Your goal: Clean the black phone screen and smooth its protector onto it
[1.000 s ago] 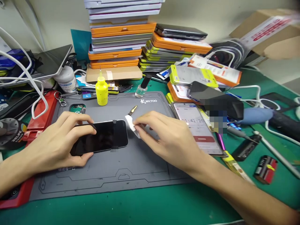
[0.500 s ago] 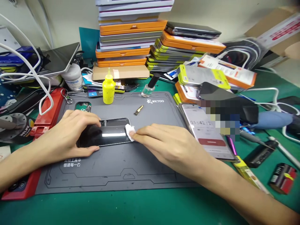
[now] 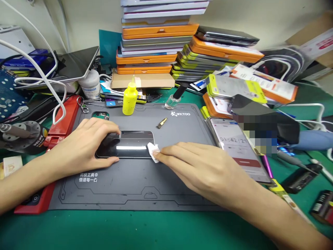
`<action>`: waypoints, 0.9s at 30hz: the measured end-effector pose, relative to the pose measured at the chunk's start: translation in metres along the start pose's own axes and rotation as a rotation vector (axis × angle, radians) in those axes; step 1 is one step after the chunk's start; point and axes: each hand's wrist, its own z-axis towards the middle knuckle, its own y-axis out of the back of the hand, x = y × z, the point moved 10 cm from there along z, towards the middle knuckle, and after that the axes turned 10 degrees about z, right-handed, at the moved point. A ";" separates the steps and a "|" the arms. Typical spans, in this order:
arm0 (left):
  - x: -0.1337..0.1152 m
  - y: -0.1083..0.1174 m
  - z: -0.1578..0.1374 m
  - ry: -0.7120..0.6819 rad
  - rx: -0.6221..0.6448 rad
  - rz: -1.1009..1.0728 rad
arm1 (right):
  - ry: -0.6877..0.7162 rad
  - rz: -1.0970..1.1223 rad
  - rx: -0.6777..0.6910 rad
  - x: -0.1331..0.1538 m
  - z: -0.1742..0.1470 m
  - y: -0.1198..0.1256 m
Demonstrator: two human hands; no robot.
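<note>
Black phone (image 3: 131, 141) lies face up and flat on the grey mat (image 3: 125, 178), long side running left to right, a bright strip of light reflected in its glass. Left hand (image 3: 90, 144) spans the phone's left end: thumb along the near edge, fingers over the far edge, so that end sits inside the grasp and the rest juts out to the right, uncovered. Right hand (image 3: 199, 166) pinches a folded white tissue (image 3: 153, 152) between thumb and fingertips; the tissue meets the phone's right end at the near corner, so the phone lies just left of that pinch. Small brush tip (image 3: 161, 123) on the mat beyond the right end, untouched. Yellow bottle (image 3: 130, 100) stands upright behind the phone, glass bottle (image 3: 172, 101) farther right. Second phone (image 3: 239, 149), its screen showing a running-time display, lies beyond the right hand
</note>
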 end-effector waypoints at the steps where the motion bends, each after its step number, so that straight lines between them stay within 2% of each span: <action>1: -0.002 0.000 0.000 -0.018 -0.003 0.023 | 0.008 0.013 0.019 0.000 0.000 0.000; 4: -0.006 0.002 0.000 -0.062 -0.010 0.055 | 0.045 0.050 0.041 0.001 -0.001 0.002; 7: -0.008 0.003 0.000 -0.074 -0.001 0.015 | 0.042 -0.038 -0.021 -0.003 0.000 0.013; 10: -0.013 0.005 0.000 -0.089 0.006 -0.075 | -0.060 -0.137 -0.123 -0.016 -0.002 0.026; 12: -0.022 0.005 0.000 -0.141 0.001 -0.048 | -0.124 -0.155 -0.164 -0.023 -0.003 0.029; 15: -0.036 0.005 -0.002 -0.232 -0.014 0.076 | -0.146 -0.152 -0.147 -0.023 -0.003 0.023; 18: -0.036 0.006 -0.003 -0.242 -0.005 -0.015 | -0.126 -0.074 -0.100 -0.018 -0.001 0.011; 20: -0.027 0.014 -0.003 -0.170 -0.054 -0.084 | -0.107 -0.017 -0.081 -0.014 0.000 0.004; 24: 0.006 0.035 -0.008 0.115 -0.231 -0.144 | -0.093 0.020 -0.062 -0.010 0.001 -0.005; 27: 0.022 0.032 -0.011 0.270 -0.232 -0.271 | -0.098 0.027 -0.068 -0.012 0.001 -0.007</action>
